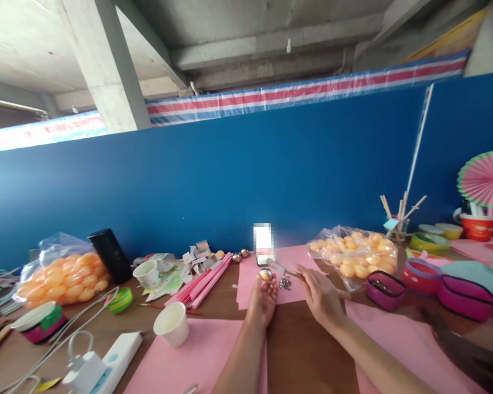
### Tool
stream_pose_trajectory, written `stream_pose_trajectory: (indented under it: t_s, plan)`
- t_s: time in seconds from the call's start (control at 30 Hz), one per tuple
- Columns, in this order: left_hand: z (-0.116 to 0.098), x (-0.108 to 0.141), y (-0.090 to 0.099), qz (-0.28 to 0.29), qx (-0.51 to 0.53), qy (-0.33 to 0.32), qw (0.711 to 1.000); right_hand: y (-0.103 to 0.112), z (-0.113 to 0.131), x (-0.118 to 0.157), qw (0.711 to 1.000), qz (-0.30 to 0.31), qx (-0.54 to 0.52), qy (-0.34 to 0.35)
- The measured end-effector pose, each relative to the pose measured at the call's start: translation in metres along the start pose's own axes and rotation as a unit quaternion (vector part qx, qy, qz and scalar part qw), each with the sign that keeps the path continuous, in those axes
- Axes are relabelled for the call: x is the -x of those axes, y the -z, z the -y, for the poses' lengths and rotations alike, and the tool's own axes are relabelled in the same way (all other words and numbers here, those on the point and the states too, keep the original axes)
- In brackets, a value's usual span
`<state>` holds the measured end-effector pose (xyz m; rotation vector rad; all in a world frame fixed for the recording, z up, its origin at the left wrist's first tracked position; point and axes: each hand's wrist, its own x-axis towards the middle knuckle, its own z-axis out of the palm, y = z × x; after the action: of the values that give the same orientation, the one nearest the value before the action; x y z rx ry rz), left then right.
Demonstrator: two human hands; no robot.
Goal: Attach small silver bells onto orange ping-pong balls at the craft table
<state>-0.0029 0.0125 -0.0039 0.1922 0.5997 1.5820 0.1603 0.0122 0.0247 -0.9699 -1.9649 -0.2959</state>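
My left hand is raised over the table with its fingers curled round a small orange ball that is partly covered in shiny metal. In my right hand is a hammer with a pale wooden handle, its greyish, blurred head close to the ball. Whether the head touches the ball I cannot tell. Just beside my left fingertips, small silver pieces lie in a pile on a pink sheet. Behind the ball stands a phone-like object with a blurred-out screen.
Bags of orange balls and yellowish balls flank the work. A white paper cup stands front left, near a power strip with cables. Magenta containers sit at right. A blue partition closes off the back.
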Motion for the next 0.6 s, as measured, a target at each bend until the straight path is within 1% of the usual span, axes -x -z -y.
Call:
stream_pose_trajectory:
  t_s: [0.1,0.2,0.43,0.6]
  plan:
    - [0.0,-0.001,-0.001,0.002,0.009,-0.026,1.0,-0.005,-0.001,0.008,1.0,0.011,0.025,0.014]
    - [-0.001,-0.002,0.0,0.007,0.016,-0.04,0.999,-0.005,-0.001,0.009,0.999,0.021,0.031,0.018]
    - [-0.004,-0.003,0.002,0.008,-0.002,-0.066,0.998,-0.002,-0.009,0.005,0.998,0.014,0.058,-0.014]
    - [-0.003,-0.003,0.003,0.017,-0.024,-0.059,0.998,-0.004,-0.012,0.008,0.998,0.02,0.061,-0.024]
